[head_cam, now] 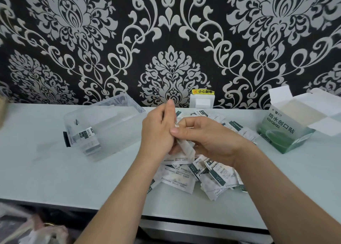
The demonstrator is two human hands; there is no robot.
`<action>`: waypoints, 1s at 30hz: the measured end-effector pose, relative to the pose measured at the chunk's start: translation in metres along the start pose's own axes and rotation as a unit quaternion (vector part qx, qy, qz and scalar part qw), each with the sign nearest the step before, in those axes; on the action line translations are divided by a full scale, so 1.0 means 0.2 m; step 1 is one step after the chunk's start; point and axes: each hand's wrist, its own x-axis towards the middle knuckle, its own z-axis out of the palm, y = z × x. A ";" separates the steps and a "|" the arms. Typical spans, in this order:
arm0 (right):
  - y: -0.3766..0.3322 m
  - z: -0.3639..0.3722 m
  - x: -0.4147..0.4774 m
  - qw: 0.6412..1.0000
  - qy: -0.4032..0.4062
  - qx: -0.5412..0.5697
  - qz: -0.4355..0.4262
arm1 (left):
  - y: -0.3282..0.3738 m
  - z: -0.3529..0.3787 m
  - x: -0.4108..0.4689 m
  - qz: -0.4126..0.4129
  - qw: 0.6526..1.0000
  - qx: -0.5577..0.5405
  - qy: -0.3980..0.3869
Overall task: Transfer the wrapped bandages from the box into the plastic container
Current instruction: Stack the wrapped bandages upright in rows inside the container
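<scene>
Head view: your left grip [158, 131] and right grip [208, 138] were both closed on one bundle of wrapped bandages [186, 147]. Its long axis was steeply tilted above the loose pile [184, 183] on the worktop [55, 170]. The one plastic container [118, 105] lay leftward, nearer your left grip. The one box [282, 131] stood open at the right. The loose packets were too many to count.

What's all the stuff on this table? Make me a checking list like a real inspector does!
Surface: pale table, with wrappers scattered across its middle.
Job's things: open box at right, looks empty; clear container at left, with a few bandages inside; loose pile of bandages between them.
Clutter: plastic bag at lower left, below the table edge.
Hands: left hand and right hand together hold a small stack of bandages above the pile.
Cables: nothing seen.
Surroundings: black-and-silver wallpaper; white wall socket with a yellow warning sticker.
</scene>
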 end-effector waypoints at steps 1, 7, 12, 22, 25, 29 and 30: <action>0.00 -0.02 0.00 1.000 0.007 -0.009 -0.006 | 0.01 0.01 0.00 -0.025 0.999 -0.037 -0.022; -0.04 -0.12 -0.04 0.998 0.069 -0.006 -0.002 | 0.01 -0.13 -0.03 -0.052 0.987 -0.031 -0.151; 0.00 -0.14 -0.03 0.991 0.134 -0.015 0.027 | -0.11 -0.24 -0.08 0.042 0.871 0.342 -0.351; 0.03 -0.12 -0.02 0.985 0.148 -0.070 0.057 | -0.21 -0.27 -0.08 0.020 0.900 0.310 -0.306; 0.04 -0.11 -0.02 0.984 0.146 -0.081 0.060 | -0.22 -0.28 -0.07 -0.003 0.912 0.290 -0.289; 0.04 -0.10 -0.01 0.983 0.147 -0.090 0.061 | -0.22 -0.29 -0.06 -0.031 0.930 0.242 -0.273; 0.04 -0.10 -0.02 0.983 0.147 -0.091 0.061 | -0.22 -0.29 -0.06 -0.037 0.935 0.230 -0.268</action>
